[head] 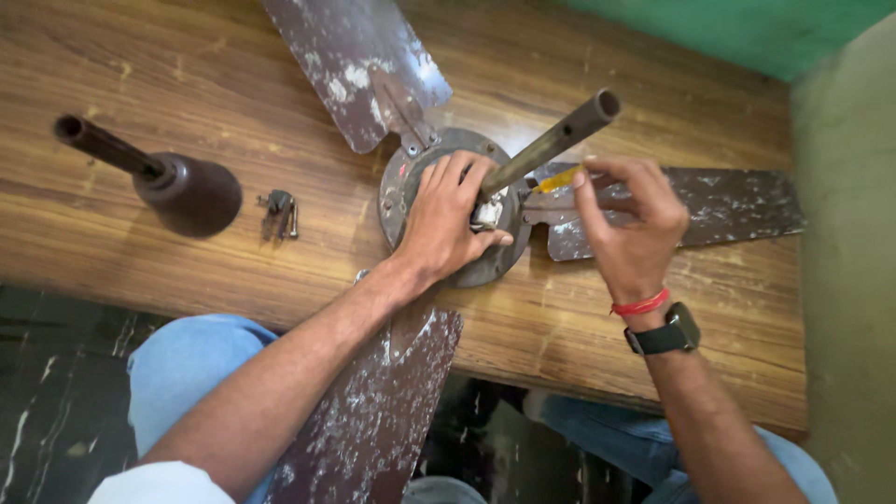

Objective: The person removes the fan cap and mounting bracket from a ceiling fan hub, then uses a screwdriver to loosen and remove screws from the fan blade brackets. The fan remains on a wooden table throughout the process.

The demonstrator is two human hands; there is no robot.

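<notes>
Nearest the camera are the person's blue-jeaned knees (187,369) and the near fan blade (373,411), a brown blade flecked with white that juts off the edge of the wooden surface (140,233) toward the lap. It runs up to the round motor housing (397,191) of a ceiling fan lying on the surface, and that housing serves as the landmark here.

The left hand (448,219) lies spread over the housing, palm down, its fingers curled around the base of the metal rod (551,140) where a small white part shows; it presses and steadies rather than closing into a fist. The rod rises from the middle of the housing and tilts up and to the right, its open end toward the camera.

The right hand (625,224), just right of the housing, pinches a thin tool with a yellow handle (557,179) between thumb and fingertips; the tool's tip points in at the foot of the rod. A red thread and a dark watch (665,334) sit on that wrist.

A second blade (359,65) reaches away from the housing toward the far edge, and a third blade (709,205) stretches right, partly under the right hand.

Left of the housing lies a small cluster of dark metal screws (280,213). Farther left stands a brown bell-shaped cover (187,191) with a pipe through it.
</notes>
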